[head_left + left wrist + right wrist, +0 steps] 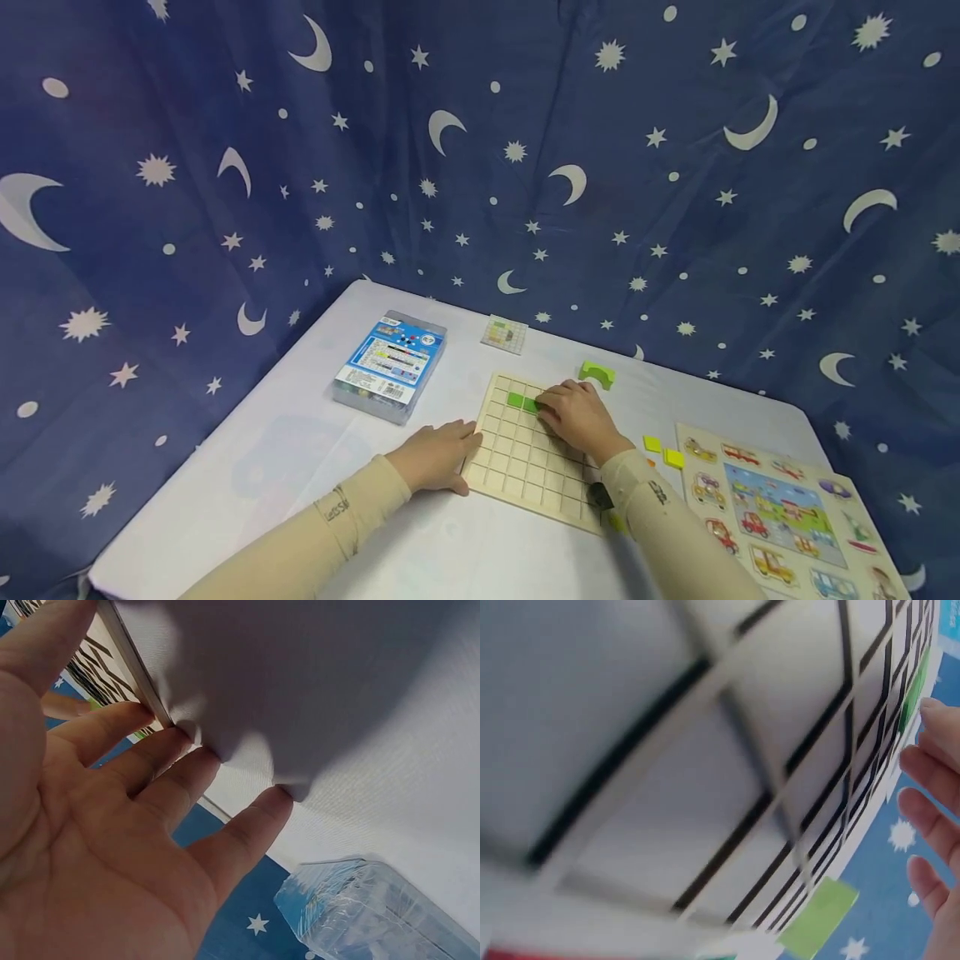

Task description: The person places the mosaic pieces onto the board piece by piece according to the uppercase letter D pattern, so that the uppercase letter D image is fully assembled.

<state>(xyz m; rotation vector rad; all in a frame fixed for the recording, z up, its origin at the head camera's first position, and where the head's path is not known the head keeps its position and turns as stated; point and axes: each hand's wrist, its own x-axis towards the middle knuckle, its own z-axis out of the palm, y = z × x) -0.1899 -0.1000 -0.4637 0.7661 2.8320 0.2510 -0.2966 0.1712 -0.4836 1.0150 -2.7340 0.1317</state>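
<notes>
left hand at left edge of wooden grid board; fingers spread, some tips against that edge; right hand over the board's far right part; fingertips at the right end of a row of green tiles, pinching or only touching, cannot tell; row sits on the board near its far edge, long axis along it, leftward of those fingertips; right hand nearer; green arch block beyond the board's far edge, toward the right.

A curtained-off tabletop play space: star-and-moon blue curtain, white table, gridded board, picture puzzle.
</notes>
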